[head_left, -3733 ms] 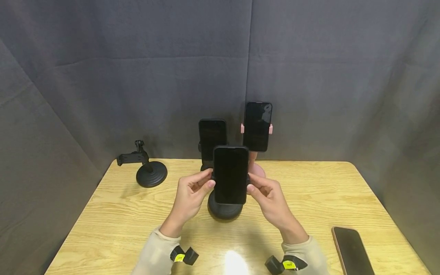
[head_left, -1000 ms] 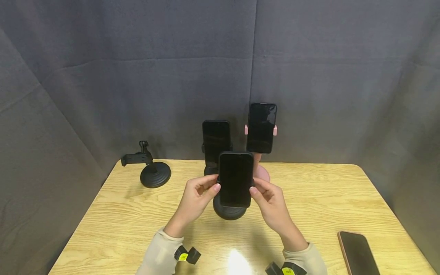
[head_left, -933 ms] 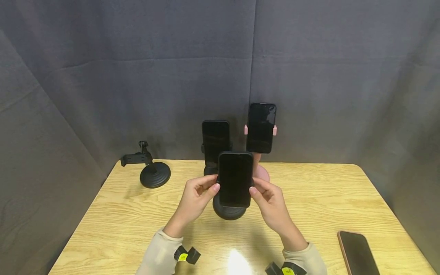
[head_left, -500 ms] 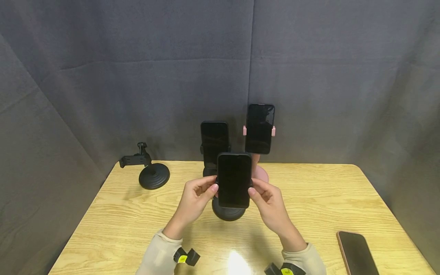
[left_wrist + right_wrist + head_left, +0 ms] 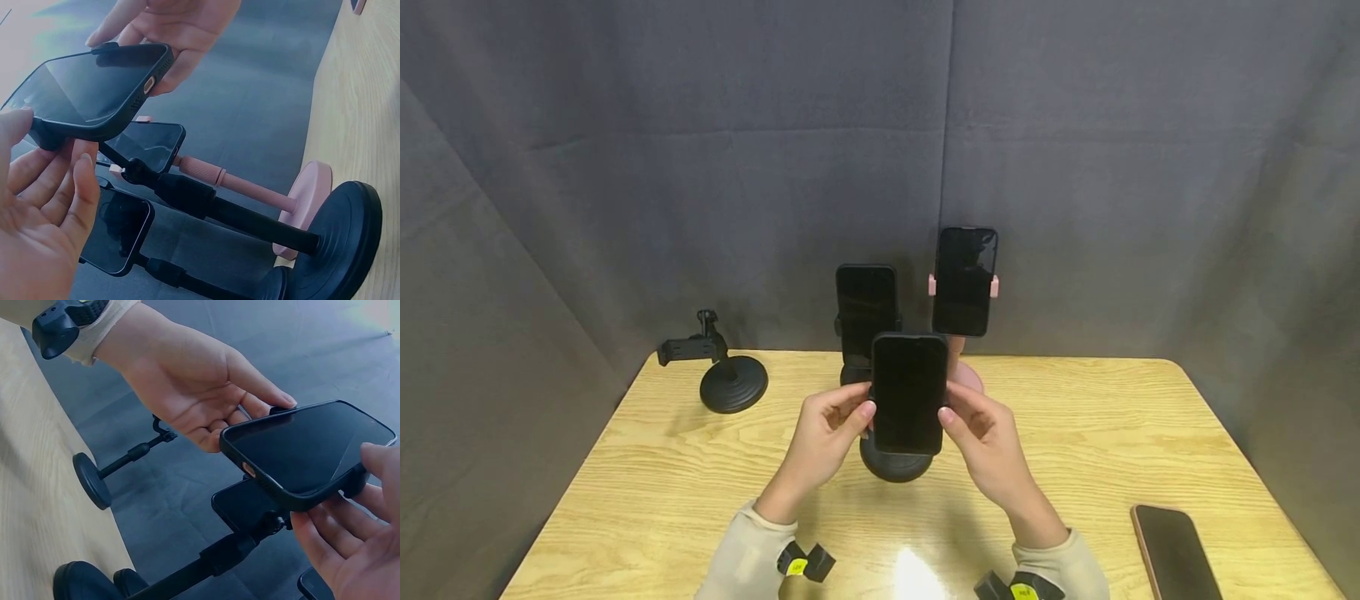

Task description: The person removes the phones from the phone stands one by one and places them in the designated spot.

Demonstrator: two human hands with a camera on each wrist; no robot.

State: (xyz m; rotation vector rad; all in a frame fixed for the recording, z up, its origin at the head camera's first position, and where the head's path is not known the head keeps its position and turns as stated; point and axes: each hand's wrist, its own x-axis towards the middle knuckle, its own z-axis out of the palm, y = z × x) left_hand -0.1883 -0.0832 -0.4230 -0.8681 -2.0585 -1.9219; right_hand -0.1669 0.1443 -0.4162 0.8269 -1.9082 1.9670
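A phone [image 5: 910,393] in a dark case sits upright in the clamp of a black phone stand [image 5: 897,467], at the middle of the table. My left hand [image 5: 823,433] pinches the clamp at the phone's left side, thumb in front and fingers behind. On the other side my right hand [image 5: 988,437] grips it the same way. In the left wrist view the stand's round base [image 5: 340,244] and black pole show below the phone. The right wrist view shows both thumbs at the clamp ends, by the phone's [image 5: 306,450] long edges. The clamp's back is hidden.
Behind stand a second phone [image 5: 867,308] on a black stand and a third phone [image 5: 965,282] on a pink stand [image 5: 967,377]. A black stand [image 5: 733,385] without a phone is at the back left. Another phone [image 5: 1176,550] lies front right. Grey curtains [image 5: 737,167] surround the table [image 5: 1075,433].
Compared with the earliest frame, the front phone sits slightly lower against those behind, with both hands still at its sides. Over the last second only a slight shift of the view shows.
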